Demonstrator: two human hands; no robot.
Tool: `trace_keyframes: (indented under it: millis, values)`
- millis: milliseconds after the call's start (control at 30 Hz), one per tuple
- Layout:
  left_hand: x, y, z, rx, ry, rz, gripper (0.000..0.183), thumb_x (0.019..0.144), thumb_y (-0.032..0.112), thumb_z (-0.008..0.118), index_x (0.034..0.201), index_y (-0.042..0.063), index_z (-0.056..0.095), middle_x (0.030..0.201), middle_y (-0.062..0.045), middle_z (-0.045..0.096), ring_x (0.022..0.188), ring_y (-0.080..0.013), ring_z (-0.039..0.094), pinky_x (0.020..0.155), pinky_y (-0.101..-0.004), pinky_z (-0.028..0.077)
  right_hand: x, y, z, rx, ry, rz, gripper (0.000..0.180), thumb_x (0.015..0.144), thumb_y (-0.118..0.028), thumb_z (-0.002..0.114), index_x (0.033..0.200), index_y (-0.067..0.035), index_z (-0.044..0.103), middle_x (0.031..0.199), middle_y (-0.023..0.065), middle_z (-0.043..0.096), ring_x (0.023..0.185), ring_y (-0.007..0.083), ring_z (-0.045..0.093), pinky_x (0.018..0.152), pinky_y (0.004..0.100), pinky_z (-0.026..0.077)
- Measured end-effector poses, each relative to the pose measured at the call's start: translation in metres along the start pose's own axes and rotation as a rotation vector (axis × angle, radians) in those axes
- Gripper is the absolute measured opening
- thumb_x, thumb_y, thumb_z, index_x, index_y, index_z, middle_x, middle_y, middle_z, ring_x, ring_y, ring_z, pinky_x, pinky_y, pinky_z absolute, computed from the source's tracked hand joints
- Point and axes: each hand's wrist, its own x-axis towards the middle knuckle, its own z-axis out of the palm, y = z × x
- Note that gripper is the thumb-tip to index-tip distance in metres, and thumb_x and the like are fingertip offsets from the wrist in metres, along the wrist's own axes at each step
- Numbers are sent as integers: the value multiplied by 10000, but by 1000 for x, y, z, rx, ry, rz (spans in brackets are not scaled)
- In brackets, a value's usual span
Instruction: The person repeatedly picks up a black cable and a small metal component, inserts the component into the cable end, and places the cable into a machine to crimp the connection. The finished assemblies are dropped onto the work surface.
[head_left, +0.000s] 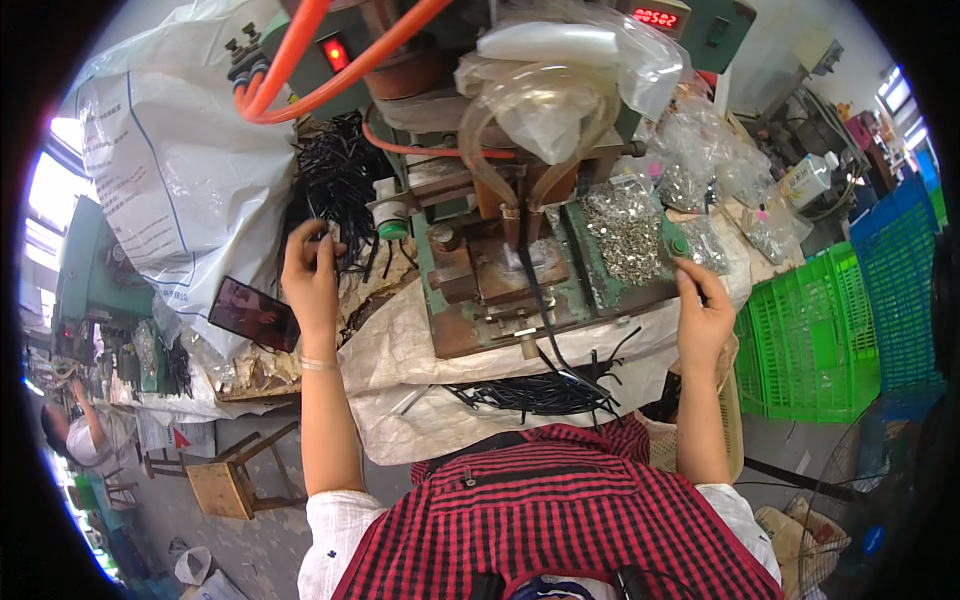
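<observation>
A small green-painted press (495, 330) stands before me, its metal die block (517, 274) in the middle. Black cords (545, 322) run from under the die over the front edge. Their loose ends lie with a bundle of black strips (517, 397) on a sack by my lap. My left hand (311, 270), fingers curled, hovers at a heap of black strips (341, 172), left of a green push button (392, 228); whether it pinches one is unclear. My right hand (705, 307) has its fingertips just below another green push button (677, 247), beside a pile of small metal pieces (628, 229).
A phone (253, 313) lies left of my forearm. Orange air hoses (300, 105) loop above. Plastic bags of metal parts (686, 180) sit at the right. Green (810, 337) and blue crates (896, 285) stand beyond. A wooden stool (221, 487) and another person (86, 435) are at left.
</observation>
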Motion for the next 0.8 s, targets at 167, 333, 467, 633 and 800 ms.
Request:
trace_keyframes:
  millis: [167, 333, 467, 633, 800]
  values:
    - [-19, 22, 29, -425, -76, -28, 188, 1008, 84, 671, 1165, -18, 654, 1012, -69, 751, 925, -87, 681, 735, -203, 495, 3, -93, 42, 233, -375, -200, 284, 878, 34, 722, 1161, 23, 706, 1124, 70, 722, 1004, 144, 657, 920, 285, 506]
    - [-55, 27, 42, -294, 131, -286, 235, 1007, 195, 698, 861, 13, 721, 660, 41, 606, 584, -31, 517, 515, -204, 355, 0, -106, 115, 585, -333, -76, 396, 877, 20, 721, 1252, 26, 596, 945, 50, 704, 914, 111, 652, 868, 259, 498]
    - [-69, 30, 41, -466, 131, -221, 140, 1012, 116, 676, 935, -1, 664, 782, -4, 666, 630, -50, 588, 561, -206, 451, -9, -107, 115, 612, -302, 66, 406, 877, 30, 716, 1261, 41, 583, 917, 29, 691, 905, 88, 633, 869, 244, 490]
    - [-58, 134, 21, -479, 245, 322, 58, 992, -13, 638, 982, -22, 582, 922, -144, 719, 802, -174, 690, 701, -298, 563, -7, -121, 117, 765, -366, 161, 492, 884, 47, 699, 1344, 38, 523, 909, 28, 685, 898, 79, 618, 881, 227, 475]
    - [-77, 165, 22, -105, 56, 885, 239, 760, -11, 833, 955, 39, 705, 911, -158, 753, 702, -233, 698, 602, -314, 564, -16, -150, 94, 770, -438, 137, 536, 885, 68, 638, 1400, 44, 489, 1098, 101, 688, 1059, 149, 652, 969, 280, 481]
